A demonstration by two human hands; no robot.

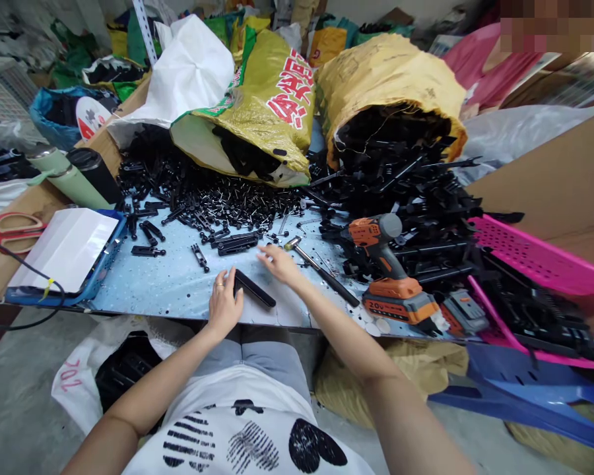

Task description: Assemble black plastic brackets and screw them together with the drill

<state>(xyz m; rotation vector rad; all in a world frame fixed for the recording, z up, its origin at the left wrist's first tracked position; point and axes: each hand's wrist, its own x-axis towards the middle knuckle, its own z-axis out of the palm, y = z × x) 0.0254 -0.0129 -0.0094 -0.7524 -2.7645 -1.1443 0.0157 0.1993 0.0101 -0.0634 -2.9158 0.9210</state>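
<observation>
The pale blue speckled surface is lit brightly and evenly, while the background is left dimmer. Highlights are caught on the glossy yellow printed sack; detail is swallowed in the heaped black plastic parts. Outer edges are stretched by wide-angle distortion, and the top right corner is pixelated.

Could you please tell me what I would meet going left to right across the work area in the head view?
Blue basket, left hand, black bar, right hand, hammer, orange drill, pink basket.
</observation>
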